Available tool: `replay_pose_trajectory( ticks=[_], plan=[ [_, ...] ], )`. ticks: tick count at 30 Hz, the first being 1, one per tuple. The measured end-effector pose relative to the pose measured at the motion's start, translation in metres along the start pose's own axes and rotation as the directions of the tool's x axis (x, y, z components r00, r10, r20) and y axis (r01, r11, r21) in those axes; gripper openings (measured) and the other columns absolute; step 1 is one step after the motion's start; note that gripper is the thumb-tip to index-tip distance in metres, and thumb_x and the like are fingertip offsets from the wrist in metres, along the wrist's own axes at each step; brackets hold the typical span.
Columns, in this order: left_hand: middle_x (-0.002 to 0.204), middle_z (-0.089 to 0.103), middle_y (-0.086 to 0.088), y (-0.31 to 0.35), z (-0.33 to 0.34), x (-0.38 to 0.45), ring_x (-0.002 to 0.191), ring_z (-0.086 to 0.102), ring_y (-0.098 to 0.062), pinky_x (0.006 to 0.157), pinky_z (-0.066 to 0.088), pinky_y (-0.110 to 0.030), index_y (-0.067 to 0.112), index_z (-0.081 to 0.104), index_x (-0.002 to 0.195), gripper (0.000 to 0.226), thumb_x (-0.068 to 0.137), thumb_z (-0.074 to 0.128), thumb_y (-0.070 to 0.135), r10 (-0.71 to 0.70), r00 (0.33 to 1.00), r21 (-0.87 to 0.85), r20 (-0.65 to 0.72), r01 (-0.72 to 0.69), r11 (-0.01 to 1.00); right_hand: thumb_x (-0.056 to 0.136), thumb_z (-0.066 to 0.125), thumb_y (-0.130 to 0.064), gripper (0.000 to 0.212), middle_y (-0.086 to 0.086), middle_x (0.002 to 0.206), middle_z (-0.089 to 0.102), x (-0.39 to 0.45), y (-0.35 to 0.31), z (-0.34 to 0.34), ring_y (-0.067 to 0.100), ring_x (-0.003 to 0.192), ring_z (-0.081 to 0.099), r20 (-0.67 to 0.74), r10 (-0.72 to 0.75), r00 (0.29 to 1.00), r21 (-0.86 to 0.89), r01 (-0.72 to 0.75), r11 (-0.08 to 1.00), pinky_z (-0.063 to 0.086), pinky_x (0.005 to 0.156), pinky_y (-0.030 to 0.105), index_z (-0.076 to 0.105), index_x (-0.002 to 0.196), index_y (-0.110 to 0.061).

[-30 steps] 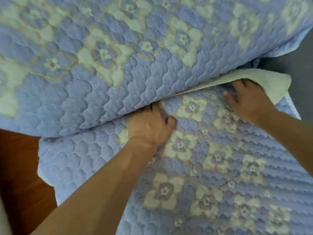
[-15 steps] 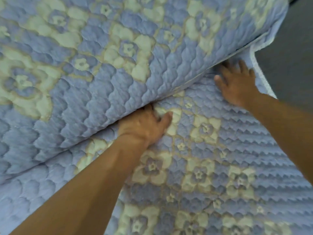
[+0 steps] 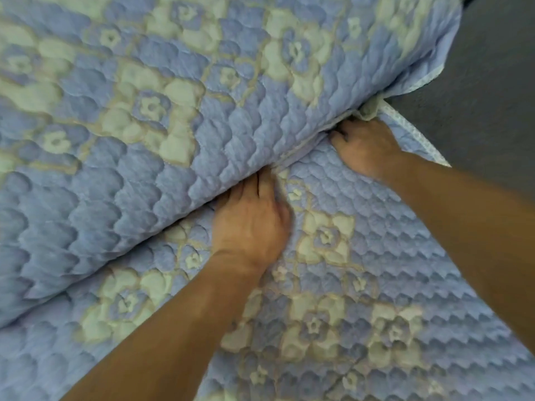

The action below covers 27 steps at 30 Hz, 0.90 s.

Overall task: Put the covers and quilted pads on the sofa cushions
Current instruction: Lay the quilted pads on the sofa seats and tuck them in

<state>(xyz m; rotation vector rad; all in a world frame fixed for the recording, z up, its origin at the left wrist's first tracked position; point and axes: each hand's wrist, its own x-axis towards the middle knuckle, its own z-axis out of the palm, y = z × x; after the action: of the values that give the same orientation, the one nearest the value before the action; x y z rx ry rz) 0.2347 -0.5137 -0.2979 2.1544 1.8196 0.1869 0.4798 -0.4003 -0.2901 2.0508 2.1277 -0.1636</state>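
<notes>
Quilted pad (image 3: 362, 299): your left hand (image 3: 252, 224) and right hand (image 3: 364, 146), fingers straight, now press deeper into crease under back cushion (image 3: 173, 96); cream underside no longer exposed, tuck nearly done.

Left fingertips: I saw the left hand (image 3: 252, 224) run its fingertips into the crease under the upper quilted pad (image 3: 173, 96); they were hidden there.
Right fingertips: the right hand (image 3: 363, 146) had its fingertips hidden in the same crease, farther right.
Grip: I could not tell whether either hand pinched fabric.
Lower quilted pad (image 3: 376, 285): cut off at near and right edges.
Cushions: entirely covered.
</notes>
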Motion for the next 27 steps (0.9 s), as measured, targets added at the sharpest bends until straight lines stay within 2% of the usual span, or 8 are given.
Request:
replay_pose_trajectory(
  ticks=[3, 8, 11, 13, 15, 17, 21, 27],
  plan=[
    [0.150, 0.042, -0.019, 0.007, 0.004, 0.013, 0.134, 0.043, -0.038, 0.107, 0.042, -0.046, 0.026, 0.016, 0.159, 0.068, 0.096, 0.031, 0.050, 0.096, 0.995, 0.066, 0.034, -0.098, 0.993, 0.103, 0.035, -0.037, 0.020, 0.020, 0.123, 0.059, 0.005, 0.013, 0.005, 0.042, 0.114, 0.053, 0.028, -0.079, 0.996, 0.048, 0.078, 0.996, 0.043, 0.099, 0.051, 0.047, 0.115, -0.027],
    [0.147, 0.048, -0.015, 0.021, -0.002, 0.033, 0.135, 0.043, -0.036, 0.109, 0.038, -0.046, 0.037, 0.020, 0.154, 0.065, 0.095, 0.025, 0.064, -0.038, 0.987, 0.111, 0.158, 0.020, 0.994, 0.089, 0.007, -0.064, 0.074, 0.014, 0.141, 0.051, 0.025, 0.025, 0.013, 0.038, 0.131, 0.041, 0.134, 0.055, 0.990, 0.051, -0.062, 0.997, 0.033, 0.110, 0.050, 0.049, 0.136, -0.025],
    [0.137, 0.058, -0.015, 0.040, -0.001, 0.053, 0.128, 0.052, -0.038, 0.108, 0.041, -0.049, 0.025, 0.046, 0.141, 0.079, 0.091, 0.012, 0.075, -0.145, 0.969, 0.155, 0.198, 0.116, 0.981, 0.076, 0.000, -0.069, 0.088, 0.013, 0.143, 0.050, 0.027, 0.026, 0.013, 0.036, 0.134, 0.039, 0.186, 0.102, 0.977, 0.121, -0.125, 0.985, 0.032, 0.111, 0.052, 0.050, 0.134, -0.027],
    [0.136, 0.060, -0.015, 0.049, -0.004, 0.063, 0.130, 0.052, -0.037, 0.111, 0.039, -0.050, 0.016, 0.062, 0.130, 0.093, 0.089, 0.007, 0.079, -0.223, 0.951, 0.101, 0.213, 0.206, 0.973, 0.088, 0.014, -0.061, 0.070, 0.013, 0.137, 0.052, 0.013, 0.028, -0.008, 0.037, 0.129, 0.045, 0.176, 0.150, 0.973, 0.169, -0.180, 0.969, 0.039, 0.105, 0.049, 0.055, 0.129, -0.021],
    [0.147, 0.052, -0.014, 0.050, -0.002, 0.072, 0.140, 0.042, -0.035, 0.118, 0.031, -0.049, 0.013, 0.059, 0.136, 0.096, 0.089, 0.010, 0.080, -0.310, 0.924, 0.037, 0.226, 0.310, 0.950, 0.101, 0.031, -0.034, 0.039, 0.019, 0.134, 0.049, 0.015, 0.042, -0.015, 0.043, 0.123, 0.048, 0.126, 0.172, 0.977, 0.231, -0.198, 0.953, 0.043, 0.096, 0.049, 0.052, 0.126, -0.012],
    [0.149, 0.049, -0.013, 0.051, -0.001, 0.073, 0.143, 0.038, -0.034, 0.119, 0.028, -0.049, 0.012, 0.057, 0.139, 0.095, 0.089, 0.011, 0.080, -0.353, 0.910, 0.057, 0.217, 0.350, 0.935, 0.102, 0.033, -0.024, 0.031, 0.021, 0.131, 0.048, 0.024, 0.048, -0.012, 0.046, 0.122, 0.050, 0.170, 0.221, 0.960, 0.248, -0.259, 0.934, 0.043, 0.094, 0.049, 0.052, 0.122, -0.010],
    [0.114, 0.071, -0.012, 0.055, 0.013, 0.067, 0.115, 0.062, -0.033, 0.104, 0.044, -0.044, 0.010, 0.073, 0.110, 0.087, 0.095, 0.015, 0.073, -0.293, 0.938, 0.176, 0.188, 0.261, 0.949, 0.098, 0.027, -0.048, 0.058, 0.013, 0.155, 0.037, 0.045, 0.039, 0.003, 0.040, 0.137, 0.039, 0.291, 0.237, 0.927, 0.173, -0.295, 0.940, 0.033, 0.110, 0.049, 0.040, 0.147, -0.021],
    [0.112, 0.072, -0.012, 0.052, 0.005, 0.072, 0.113, 0.064, -0.031, 0.101, 0.047, -0.040, 0.011, 0.069, 0.112, 0.079, 0.097, 0.018, 0.070, -0.207, 0.941, 0.139, 0.267, 0.175, 0.975, 0.100, 0.027, -0.047, 0.061, 0.008, 0.162, 0.029, 0.057, 0.035, 0.003, 0.033, 0.146, 0.029, 0.331, 0.309, 0.892, 0.140, -0.370, 0.918, 0.024, 0.117, 0.048, 0.032, 0.155, -0.021]
  ],
)
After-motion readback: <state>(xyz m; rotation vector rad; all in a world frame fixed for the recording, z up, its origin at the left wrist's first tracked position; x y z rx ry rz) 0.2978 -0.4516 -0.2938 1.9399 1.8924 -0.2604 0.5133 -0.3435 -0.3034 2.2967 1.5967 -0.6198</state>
